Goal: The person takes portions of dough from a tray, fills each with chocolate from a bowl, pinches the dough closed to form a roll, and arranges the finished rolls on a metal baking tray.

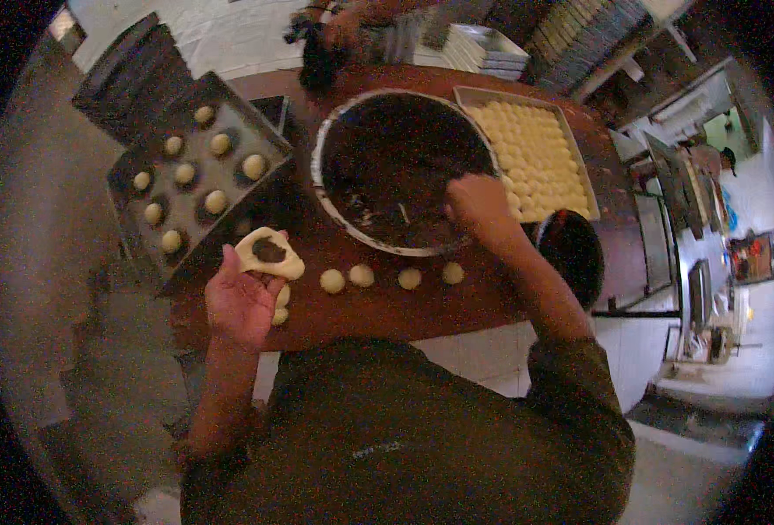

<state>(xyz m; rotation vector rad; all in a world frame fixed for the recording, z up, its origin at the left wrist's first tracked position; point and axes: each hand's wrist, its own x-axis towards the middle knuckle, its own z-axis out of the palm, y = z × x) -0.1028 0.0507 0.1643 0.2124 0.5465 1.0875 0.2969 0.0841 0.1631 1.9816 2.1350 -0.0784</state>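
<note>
A flattened piece of dough (292, 265) lies across the fingers of my left hand (240, 302), palm up, thumb at its edge. Dark filling (270, 250) sits in the middle of that dough. My right hand (477, 206) reaches into the right side of a big round basin (319, 166) of dark filling (396, 157). Its fingers are curled, and what they hold, if anything, is hidden. Several round dough balls (410, 278) line the table in front of the basin. More dough pieces (280, 306) lie partly behind my left hand.
At the left, a metal tray (247, 131) holds spaced dough balls. A second tray (590, 197), packed with pale dough pieces, stands right of the basin. Beside my right forearm is a dark round container (571, 258). Another person's hand (343, 31) shows across the table (369, 319).
</note>
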